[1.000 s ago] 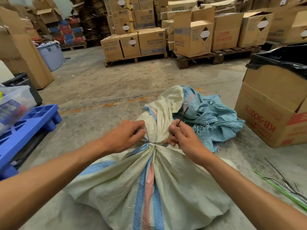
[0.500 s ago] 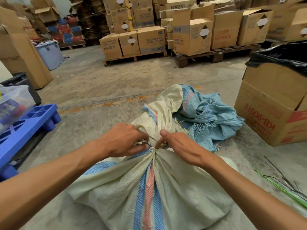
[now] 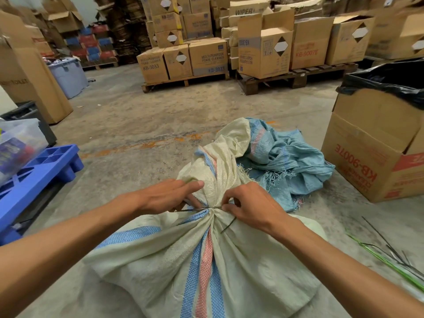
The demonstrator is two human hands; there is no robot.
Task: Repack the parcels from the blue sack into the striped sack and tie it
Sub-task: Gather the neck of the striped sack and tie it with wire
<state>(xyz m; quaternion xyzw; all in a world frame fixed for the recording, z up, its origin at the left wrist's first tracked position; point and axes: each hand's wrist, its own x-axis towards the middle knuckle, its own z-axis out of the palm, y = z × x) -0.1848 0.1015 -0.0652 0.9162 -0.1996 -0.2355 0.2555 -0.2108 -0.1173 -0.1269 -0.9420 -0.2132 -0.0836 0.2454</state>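
In the head view, the striped sack is lying full and bulging on the concrete floor, near the floor's front edge, with its neck gathered into a tight bunch and its loose top flopping away from the person. A thin dark tie is circling that neck, one end sticking out toward the person. The left hand is resting against the left side of the neck, its thumb lying flat on the fabric and its fingers curling onto the tie. The right hand is pinching the tie on the right side between thumb and forefinger. The blue sack is lying limp and crumpled on the floor just behind the striped one, touching its top. More loose ties are lying at the floor's right edge, beside a cardboard box lined with a black bag.
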